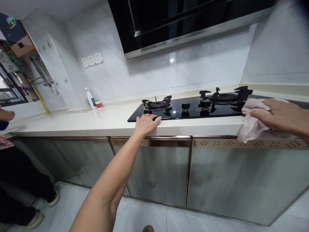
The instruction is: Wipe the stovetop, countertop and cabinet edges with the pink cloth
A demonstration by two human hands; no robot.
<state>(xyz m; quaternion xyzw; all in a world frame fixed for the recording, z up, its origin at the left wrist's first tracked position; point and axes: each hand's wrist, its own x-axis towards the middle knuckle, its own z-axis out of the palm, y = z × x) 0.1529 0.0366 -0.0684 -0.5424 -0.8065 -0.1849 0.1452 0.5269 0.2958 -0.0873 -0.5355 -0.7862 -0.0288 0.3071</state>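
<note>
My left hand (pixel 146 123) rests with its fingers spread on the front edge of the black glass gas hob (pixel 178 112), near the left burner (pixel 158 105). On the right, my right hand (pixel 275 112) is closed around a pale pinkish cloth (pixel 253 124). Part of that cloth hangs over the edge of the white countertop (pixel 113 117), by the hob's right end. The right burner (pixel 224 97) lies just left of the cloth. Two black control knobs (pixel 185 106) sit between the burners.
A black range hood (pixel 181 22) overhangs the hob. Farther left on the counter stand a white bottle (pixel 90 99) and a small red cup (pixel 98 104). Glass-fronted cabinets (pixel 154 174) run below. At the far left stands another person (pixel 19 183) in dark trousers.
</note>
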